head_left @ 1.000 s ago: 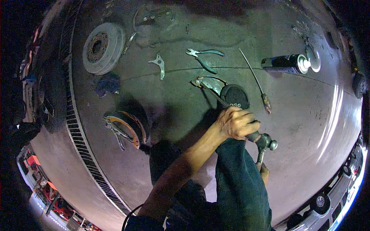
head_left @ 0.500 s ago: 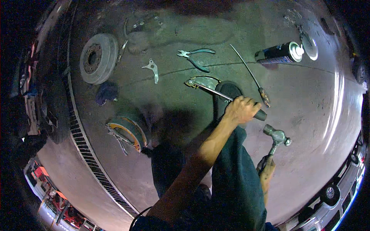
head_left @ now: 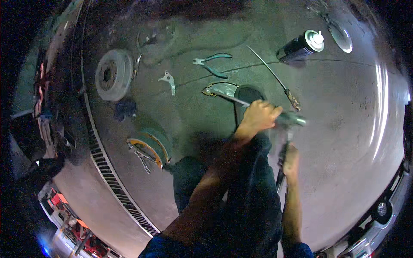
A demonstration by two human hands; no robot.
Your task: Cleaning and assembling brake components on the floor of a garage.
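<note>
My left hand is wrapped round the dark handle of a long-shafted screwdriver. Its metal shaft runs left to the end of a curved brake shoe on the floor, where I cannot tell if the tip touches. Part of that shoe is hidden by my dark footwear. My right hand grips a ball-peen hammer; its head is blurred by motion and is at or very near the handle's butt end, just right of my left hand. I cannot tell whether they touch.
Ahead lie teal-handled pliers, a flat metal bracket, another screwdriver and a spray can. To the left are a brake drum, a dark cloth, more brake shoes and a floor grate.
The hammer has swung up and left from beside my right knee to the screwdriver's handle end. My left hand keeps its grip. The whole view has shifted slightly.
</note>
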